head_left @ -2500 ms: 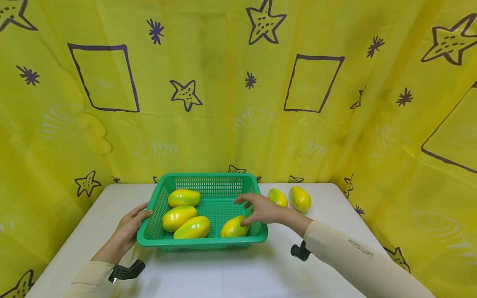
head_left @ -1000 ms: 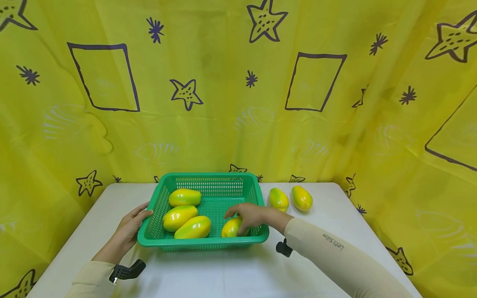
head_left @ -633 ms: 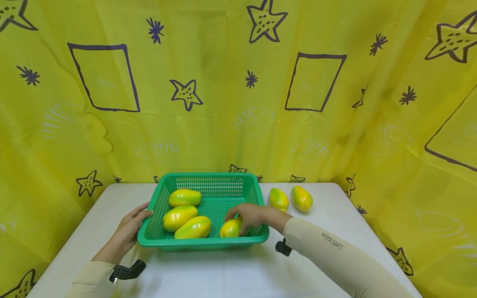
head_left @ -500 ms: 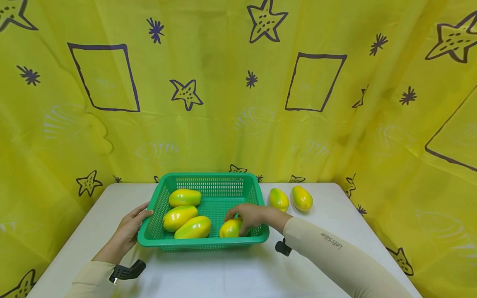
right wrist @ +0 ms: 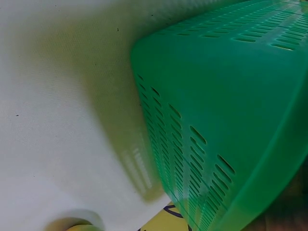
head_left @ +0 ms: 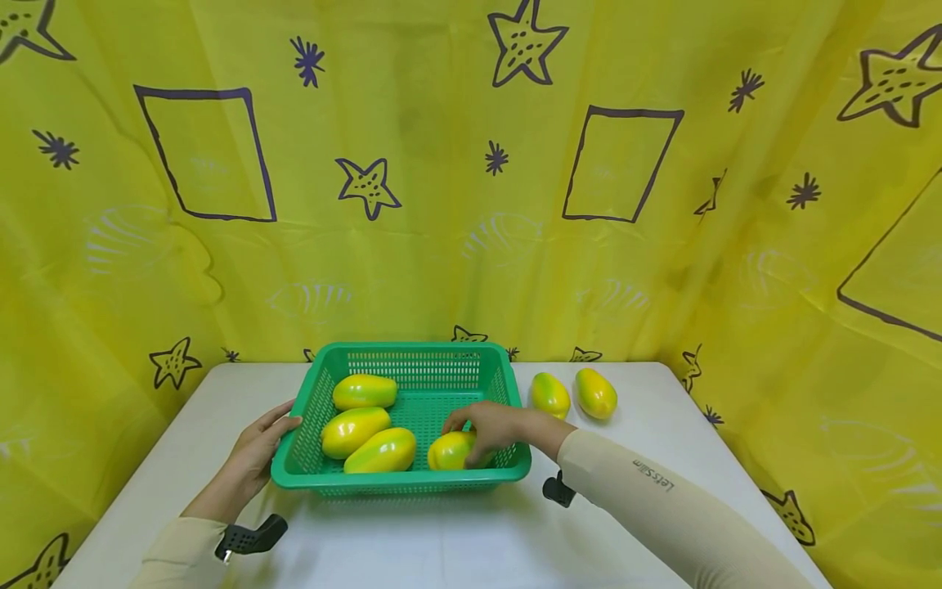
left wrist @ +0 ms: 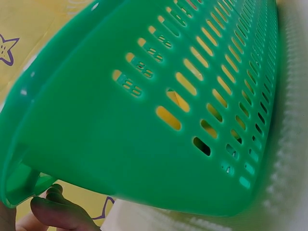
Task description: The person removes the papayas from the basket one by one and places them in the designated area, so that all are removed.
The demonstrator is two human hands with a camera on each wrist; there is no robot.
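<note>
A green plastic basket (head_left: 397, 481) with slotted walls stands on the table, with several yellow-green papayas inside. At its left end my left hand (head_left: 253, 450) grips the rim; the left wrist view shows the fingers just under the rim's edge. My right hand (head_left: 496, 429) reaches over the right wall and holds a papaya (head_left: 447, 451) at the basket's front right, thumb on the near side and fingers beyond. Part of that papaya is hidden by the hand. Three papayas, one of them this papaya (head_left: 380, 451), lie together on the basket's left side.
Two more papayas, a nearer one (head_left: 550, 395) and another papaya (head_left: 596, 393), lie on the white table (head_left: 441, 544) right of the basket. A yellow patterned curtain (head_left: 412, 270) hangs behind and along both sides. Each wrist wears a black camera.
The right hand has come down into the basket and taken hold of the front right papaya, which has since turned and shifted slightly left. The left hand and basket stay nearly in place.
</note>
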